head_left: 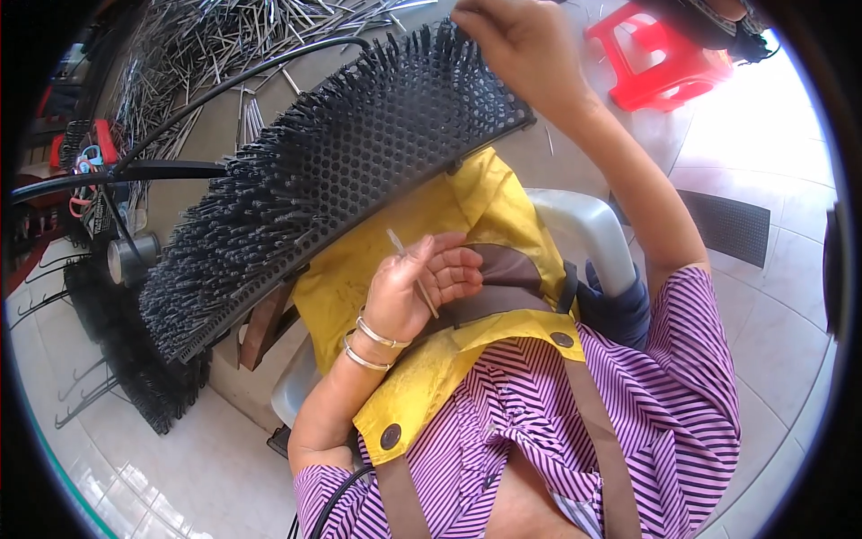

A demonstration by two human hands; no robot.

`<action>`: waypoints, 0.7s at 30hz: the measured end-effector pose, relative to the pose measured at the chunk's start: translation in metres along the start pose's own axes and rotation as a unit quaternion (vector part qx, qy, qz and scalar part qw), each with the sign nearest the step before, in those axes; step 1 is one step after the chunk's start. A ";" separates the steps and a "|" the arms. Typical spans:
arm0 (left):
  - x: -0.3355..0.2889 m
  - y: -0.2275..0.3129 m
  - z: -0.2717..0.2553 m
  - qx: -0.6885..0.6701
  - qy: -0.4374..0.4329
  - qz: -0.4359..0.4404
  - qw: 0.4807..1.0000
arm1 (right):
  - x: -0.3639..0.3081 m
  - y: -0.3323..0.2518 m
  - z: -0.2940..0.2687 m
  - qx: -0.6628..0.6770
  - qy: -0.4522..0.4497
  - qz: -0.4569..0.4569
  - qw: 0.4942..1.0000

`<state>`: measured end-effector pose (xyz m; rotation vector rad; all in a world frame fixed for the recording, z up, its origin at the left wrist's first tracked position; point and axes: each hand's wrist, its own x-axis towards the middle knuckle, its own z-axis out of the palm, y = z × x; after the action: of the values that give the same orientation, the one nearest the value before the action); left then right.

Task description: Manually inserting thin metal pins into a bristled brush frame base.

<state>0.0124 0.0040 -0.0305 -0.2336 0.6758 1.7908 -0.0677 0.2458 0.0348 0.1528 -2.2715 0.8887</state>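
Note:
A long black perforated panel (pixel 382 148) lies slanted across my lap, with tufts of dark bristles (pixel 242 238) standing thick along its left part and far edge. Rows of bare holes show across its middle and right. My left hand (pixel 422 274), with two bangles at the wrist, is half curled, palm up, in front of the panel's near edge. A thin pale rod (pixel 428 301) runs through its grip. At the panel's far right end is my right hand (pixel 530 45), thumb and fingertips pinched by the bristles; what they hold is too small to make out.
Loose grey strands (pixel 215 54) are heaped on the table (pixel 193 135) at the far left. A black cable (pixel 242 76) arches over it. Scissors (pixel 88 162) and a metal can (pixel 133 256) are at the left. A red stool (pixel 660 67) stands far right.

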 end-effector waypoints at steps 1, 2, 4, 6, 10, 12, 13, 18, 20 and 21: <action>0.000 0.000 0.000 0.000 -0.003 0.001 1.000 | 0.001 0.000 0.000 0.001 0.000 0.000 1.000; 0.000 0.000 0.000 0.000 -0.002 0.001 1.000 | 0.001 0.000 0.000 -0.006 -0.007 -0.005 1.000; 0.000 0.001 0.000 0.003 -0.002 0.000 1.000 | 0.004 0.001 -0.001 -0.012 -0.014 -0.010 1.000; 0.001 0.001 0.002 0.004 -0.003 0.000 1.000 | 0.007 0.003 -0.001 -0.037 -0.032 -0.035 0.998; 0.000 0.001 0.001 0.004 -0.006 -0.002 1.000 | 0.013 -0.001 0.000 -0.085 -0.065 -0.023 0.994; 0.000 0.000 0.002 0.005 -0.007 -0.003 1.000 | 0.015 0.001 0.000 -0.081 -0.085 -0.030 0.993; 0.000 0.000 0.002 0.006 -0.007 -0.004 1.000 | 0.015 0.003 0.001 -0.081 -0.085 -0.029 0.993; 0.000 0.000 0.001 0.014 -0.013 -0.008 1.000 | 0.009 0.017 0.009 -0.145 -0.139 -0.046 0.979; 0.000 0.001 0.002 0.014 -0.014 -0.009 1.000 | 0.004 0.017 0.009 -0.108 -0.101 -0.068 0.987; 0.000 0.001 0.002 0.016 -0.019 -0.007 1.000 | 0.003 0.017 0.008 -0.071 -0.063 -0.090 0.991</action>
<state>0.0112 0.0050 -0.0288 -0.1818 0.6734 1.7665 -0.0799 0.2537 0.0229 0.3526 -2.3837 0.6373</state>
